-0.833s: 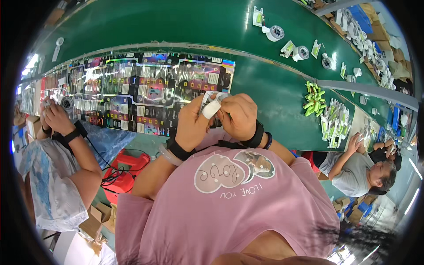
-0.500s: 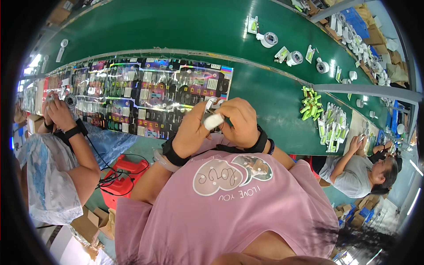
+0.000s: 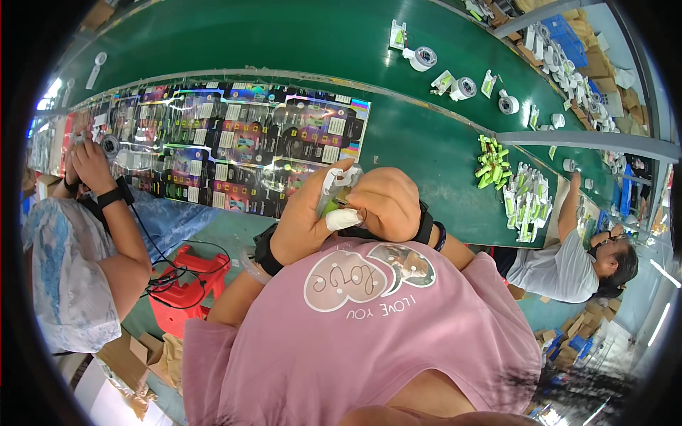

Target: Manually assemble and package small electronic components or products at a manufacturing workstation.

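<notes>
My left hand [image 3: 302, 224] is closed around a small white plastic housing [image 3: 339, 177], its thumb wrapped in a white covering [image 3: 342, 219]. A bit of green, like the battery cells on the table, shows between the thumb and the housing. My right hand [image 3: 389, 202] presses its bent fingertips together at the housing's right side. What they pinch is mostly hidden; a thin dark wire seems to show under them. Both hands are in front of my chest, at the near edge of the table.
Printed glossy box sheets [image 3: 241, 149] cover the table ahead and left. To the right lie green battery cells [image 3: 490, 162] and white housings with green cells [image 3: 527, 202]. Round white fan parts [image 3: 463, 88] sit on the green belt [image 3: 284, 42]. Co-workers sit left and right; a red stool [image 3: 186, 295] stands at left.
The housing has turned in my left hand, so green now shows. My right fingers have curled in closer. The right-hand co-worker has stretched an arm toward the belt.
</notes>
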The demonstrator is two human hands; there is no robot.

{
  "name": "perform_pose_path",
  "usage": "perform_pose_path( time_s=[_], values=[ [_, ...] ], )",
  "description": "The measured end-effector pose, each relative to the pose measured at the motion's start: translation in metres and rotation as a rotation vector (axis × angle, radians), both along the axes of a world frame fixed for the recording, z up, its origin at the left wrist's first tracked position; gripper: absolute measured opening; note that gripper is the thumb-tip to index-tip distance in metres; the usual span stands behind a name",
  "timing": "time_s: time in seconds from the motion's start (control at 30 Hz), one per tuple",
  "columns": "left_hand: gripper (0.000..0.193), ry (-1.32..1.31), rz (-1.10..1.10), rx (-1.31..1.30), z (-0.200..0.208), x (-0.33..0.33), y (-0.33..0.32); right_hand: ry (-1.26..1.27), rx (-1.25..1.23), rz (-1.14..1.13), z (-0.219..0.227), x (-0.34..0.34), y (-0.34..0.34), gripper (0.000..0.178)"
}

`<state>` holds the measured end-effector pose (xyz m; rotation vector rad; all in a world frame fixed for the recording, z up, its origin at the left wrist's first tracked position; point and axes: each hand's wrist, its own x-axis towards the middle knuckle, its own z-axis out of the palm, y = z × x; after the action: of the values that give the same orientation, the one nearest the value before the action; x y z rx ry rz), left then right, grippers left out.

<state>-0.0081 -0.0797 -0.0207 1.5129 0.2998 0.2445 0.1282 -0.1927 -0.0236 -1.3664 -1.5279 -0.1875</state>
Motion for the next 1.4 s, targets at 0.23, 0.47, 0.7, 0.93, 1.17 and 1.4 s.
perform_pose_path(
  time_s=[0.23, 0.47, 0.7, 0.93, 1.17, 1.4],
  values=[
    [0.067, -0.068, -0.012, 0.247, 0.005, -0.002, 0.003, -0.099, 0.024, -0.026, 0.005, -0.003, -0.005, 0.026],
    [0.057, -0.099, 0.041, 0.272, 0.002, -0.013, -0.01, -0.082, 0.006, -0.07, 0.01, -0.019, -0.011, 0.028],
    [0.051, -0.11, 0.112, 0.274, -0.002, -0.01, -0.005, -0.04, -0.001, -0.064, 0.01, -0.018, -0.001, 0.022],
    [0.045, -0.092, 0.173, 0.21, -0.003, -0.009, -0.009, 0.027, -0.025, -0.071, 0.005, -0.022, -0.003, 0.02],
    [0.037, -0.017, 0.17, 0.114, -0.001, -0.009, -0.011, 0.066, -0.05, -0.108, 0.0, -0.023, -0.003, 0.022],
    [0.033, 0.0, 0.101, -0.142, -0.003, -0.014, -0.004, 0.059, -0.086, -0.096, 0.003, -0.024, 0.006, 0.024]
  ],
)
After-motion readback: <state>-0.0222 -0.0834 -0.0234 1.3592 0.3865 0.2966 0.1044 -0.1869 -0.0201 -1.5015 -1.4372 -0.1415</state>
